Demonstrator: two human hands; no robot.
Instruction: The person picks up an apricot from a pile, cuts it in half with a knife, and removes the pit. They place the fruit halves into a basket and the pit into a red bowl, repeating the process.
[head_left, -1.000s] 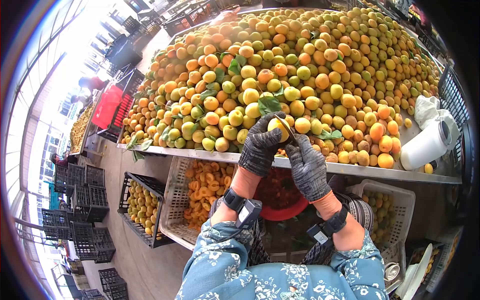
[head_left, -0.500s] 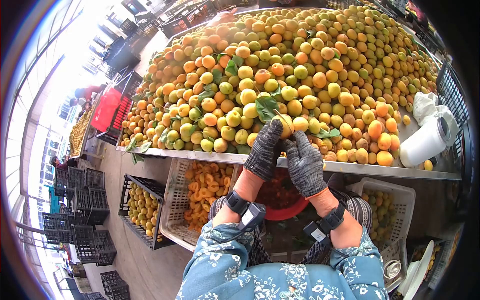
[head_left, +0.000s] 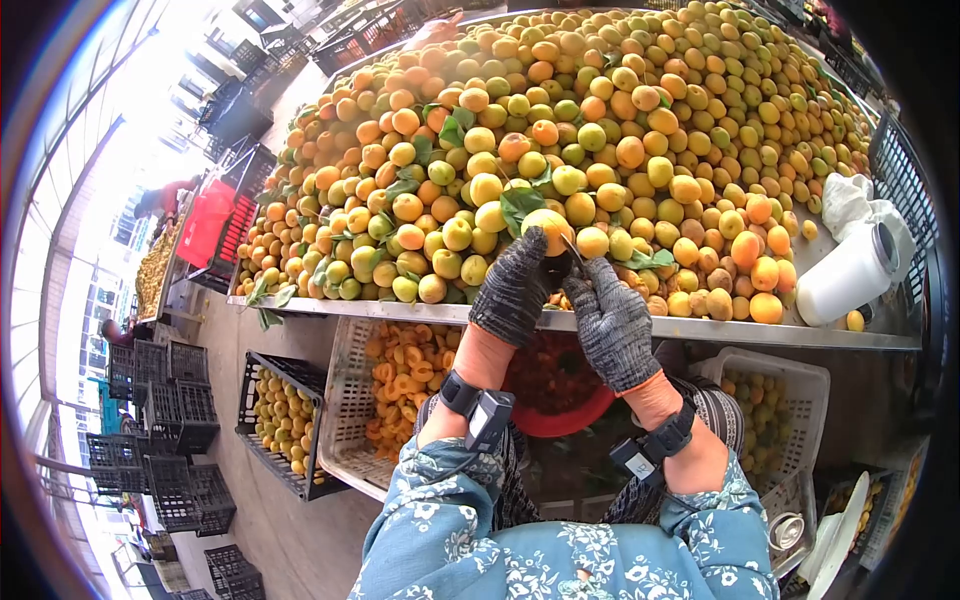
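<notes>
My left hand (head_left: 518, 287), in a dark grey knit glove, is closed around a yellow apricot (head_left: 545, 228) at the front edge of the apricot heap (head_left: 620, 130). Beside it, my gloved right hand (head_left: 610, 325) grips a small knife (head_left: 573, 247). Its thin blade meets the apricot's right side, and its handle is hidden in the glove. A green leaf (head_left: 520, 205) lies just behind the held fruit. Below my hands sits a red basin (head_left: 567, 425) with dark reddish contents that I cannot make out.
A metal table edge (head_left: 400, 308) runs below the heap. Under it stand a white crate (head_left: 340, 440) of halved apricots, a black crate (head_left: 275, 362) of whole ones and another white crate (head_left: 815, 400). A white jar (head_left: 840, 285) leans at the right. Black crates (head_left: 175, 400) are stacked far left.
The apricot in my left hand has shifted left and slightly up, turning more of its face into view. The knife blade now shows between my hands.
</notes>
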